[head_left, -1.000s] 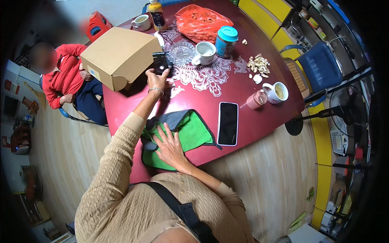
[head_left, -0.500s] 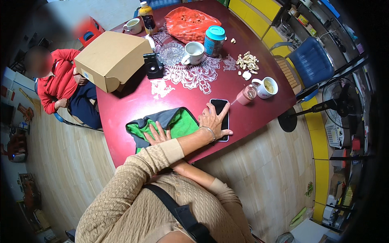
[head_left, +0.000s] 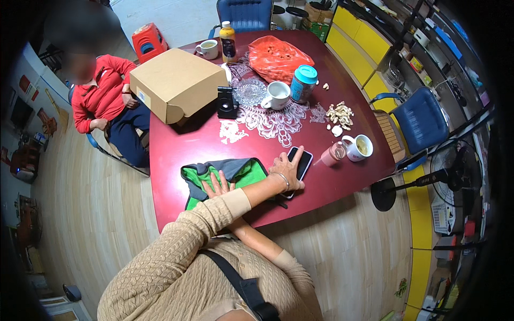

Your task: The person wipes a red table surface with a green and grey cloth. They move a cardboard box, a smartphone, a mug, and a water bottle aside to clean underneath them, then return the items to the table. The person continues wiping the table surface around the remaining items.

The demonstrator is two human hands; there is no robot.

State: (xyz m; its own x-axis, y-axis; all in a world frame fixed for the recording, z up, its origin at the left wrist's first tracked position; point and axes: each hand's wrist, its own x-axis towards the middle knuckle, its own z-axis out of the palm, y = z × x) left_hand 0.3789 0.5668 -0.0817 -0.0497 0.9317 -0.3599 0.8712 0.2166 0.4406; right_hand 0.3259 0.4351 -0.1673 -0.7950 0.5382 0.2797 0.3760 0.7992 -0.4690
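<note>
The dark counter-red counter top [head_left: 187, 152] carries a black-screened, pale-edged phone [head_left: 306, 160] near its near edge, toward the right corner. The left hand [head_left: 285, 171] lies over the phone, fingers and thumb spread; I cannot tell whether it grips. Its forearm crosses above that of the right hand [head_left: 218, 188], which rests wide and flat on a folded green-and-grey cloth [head_left: 250, 174] at the near edge. Bare red surface runs between the cloth and a brown cardboard box [head_left: 179, 80] by the left edge, and a narrow strip lies between phone and near edge.

Toward the right corner, a white handled mug [head_left: 352, 153] with yellowish contents stands beside a pink bottle [head_left: 333, 155]. By the far edge, another pale mug [head_left: 209, 55] holds yellowish liquid, and a translucent red plastic bag [head_left: 267, 45] holds small reddish pieces. The box's inside is hidden.
</note>
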